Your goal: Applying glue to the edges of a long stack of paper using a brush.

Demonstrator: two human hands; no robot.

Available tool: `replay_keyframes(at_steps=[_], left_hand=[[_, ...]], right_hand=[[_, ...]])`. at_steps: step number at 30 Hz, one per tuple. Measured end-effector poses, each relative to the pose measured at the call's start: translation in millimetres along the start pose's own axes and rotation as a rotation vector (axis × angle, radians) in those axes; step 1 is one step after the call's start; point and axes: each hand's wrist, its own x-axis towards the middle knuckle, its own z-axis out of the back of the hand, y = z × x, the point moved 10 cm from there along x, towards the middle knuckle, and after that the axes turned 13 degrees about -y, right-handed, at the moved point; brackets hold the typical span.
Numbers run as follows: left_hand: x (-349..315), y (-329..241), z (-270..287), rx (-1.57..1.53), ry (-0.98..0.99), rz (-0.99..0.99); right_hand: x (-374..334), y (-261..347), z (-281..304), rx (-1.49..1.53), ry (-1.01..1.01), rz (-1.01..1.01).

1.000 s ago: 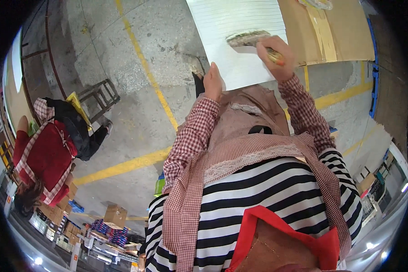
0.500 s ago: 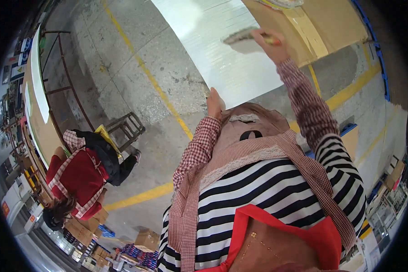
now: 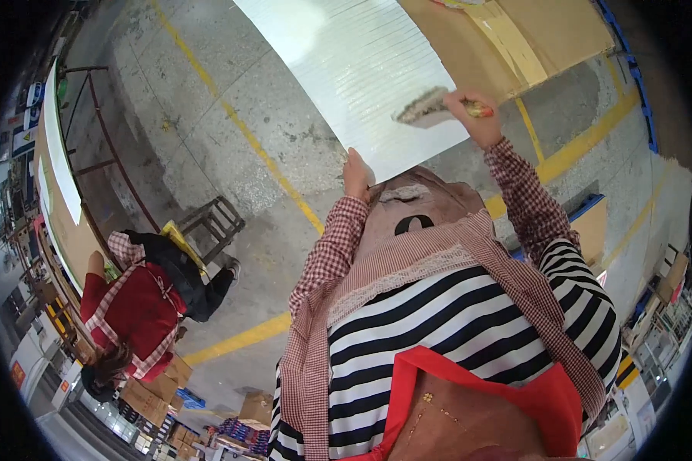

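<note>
A large white ribbed panel (image 3: 354,69) lies in front of me over brown cardboard sheets (image 3: 530,38). My right hand (image 3: 477,119) grips a wide brush (image 3: 427,107) by its yellow handle, bristles resting on the panel's near right part. My left hand (image 3: 355,173) rests on the panel's near edge, fingers closed against it. Both forearms wear red-checked sleeves.
Another person in a red vest (image 3: 134,307) crouches at the left beside a small metal stool (image 3: 215,223). Yellow floor lines (image 3: 246,138) cross the concrete. A metal rack with white boards (image 3: 61,154) stands far left. Cardboard boxes (image 3: 161,384) sit at lower left.
The view has tilted, so panel and hands sit lower in the picture. My right hand has moved the brush along the panel; my left hand stays at the panel's edge.
</note>
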Motion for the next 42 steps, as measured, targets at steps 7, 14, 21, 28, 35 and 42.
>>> replay_keyframes(at_steps=[7,14,21,28,35,42], left_hand=[[-15.8,0.0,-11.7,-0.010,-0.077,-0.004],[-35.6,-9.0,-17.6,0.162,-0.009,0.061],[-25.1,-12.8,33.1,0.448,0.095,0.059],[-13.4,-104.2,185.1,0.746,-0.104,-0.397],[26.9,-91.5,498.0,1.136,-0.265,-0.340],[67.2,-88.0,573.5,-0.098,-0.183,0.342]], right_hand=[[-9.6,-29.5,18.8,-0.118,-0.130,0.178],[-24.6,-8.0,48.2,-0.058,-0.086,-0.029],[31.5,24.6,27.6,0.028,-0.307,0.103],[70.9,-2.1,-2.6,0.264,-0.370,-0.153],[151.3,-0.1,-83.2,0.366,-0.452,-0.131],[212.0,-0.3,-154.1,0.182,-0.365,-0.107]])
